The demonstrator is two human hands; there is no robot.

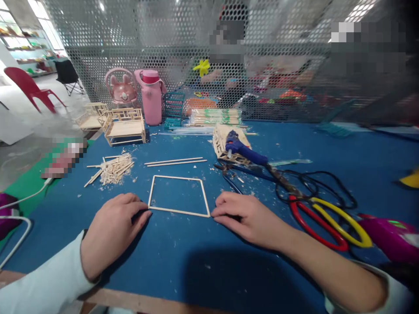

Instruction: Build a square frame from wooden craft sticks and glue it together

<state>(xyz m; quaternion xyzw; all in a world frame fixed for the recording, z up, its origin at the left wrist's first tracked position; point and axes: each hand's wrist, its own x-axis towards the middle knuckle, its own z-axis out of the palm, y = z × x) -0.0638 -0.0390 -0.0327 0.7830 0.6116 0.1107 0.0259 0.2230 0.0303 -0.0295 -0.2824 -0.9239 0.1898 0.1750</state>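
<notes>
A rectangular frame of thin wooden sticks (179,212) lies flat on the blue tabletop between my hands. At its near left corner, the thumb and forefinger of my left hand (114,231) are pinched together on the frame. My right hand (244,216) has its fingertips drawn together at the near right corner. Just beyond the frame lie two loose wooden sticks (176,163). A blue glue gun (247,150) rests on a small wooden stick structure (221,137), and pliers (231,179) sit partly beneath it.
Cut sticks and scraps (114,169) form a pile at left. Two miniature wooden benches (126,127) stand behind it, near a pink bottle (152,98). Large red-and-yellow-handled scissors (317,224) and a black cord (330,179) lie at right. A perforated metal screen (176,52) borders the back; a person is behind it.
</notes>
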